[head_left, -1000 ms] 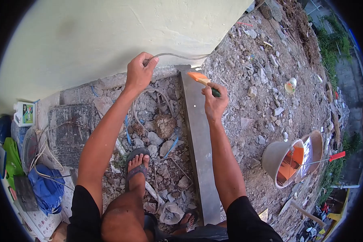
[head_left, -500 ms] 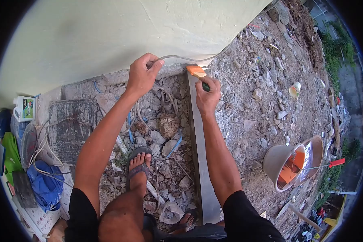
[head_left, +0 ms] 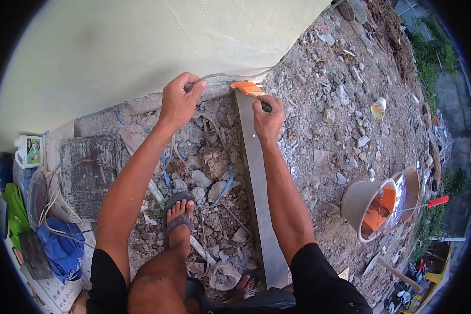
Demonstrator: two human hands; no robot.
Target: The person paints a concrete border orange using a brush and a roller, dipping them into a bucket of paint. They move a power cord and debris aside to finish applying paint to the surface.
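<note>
A grey cable [head_left: 230, 75] runs along the foot of the wall, and my left hand [head_left: 179, 102] is closed round its near end. My right hand [head_left: 269, 119] grips the green handle of a paintbrush [head_left: 246, 87]. Orange paint coats the bristles, which overlap the far end of a long grey beam [head_left: 256, 199] where it meets the pale wall [head_left: 120, 47]. The beam stretches from the wall back toward my body, passing under my right forearm. My sandalled foot [head_left: 179, 220] rests on rubble left of it.
A bucket [head_left: 353, 209] with orange paint inside stands at the right, a red-handled tool [head_left: 438, 201] across it. A hoe-like tool [head_left: 397, 275] lies nearer. At left are a white jug [head_left: 29, 152], a dark slab [head_left: 89, 172] and a blue bag [head_left: 62, 248]. Broken stones cover the ground.
The paintbrush has shifted left across the beam's far end, its bristles now nearer the wall base. My left hand still holds the cable, almost unmoved.
</note>
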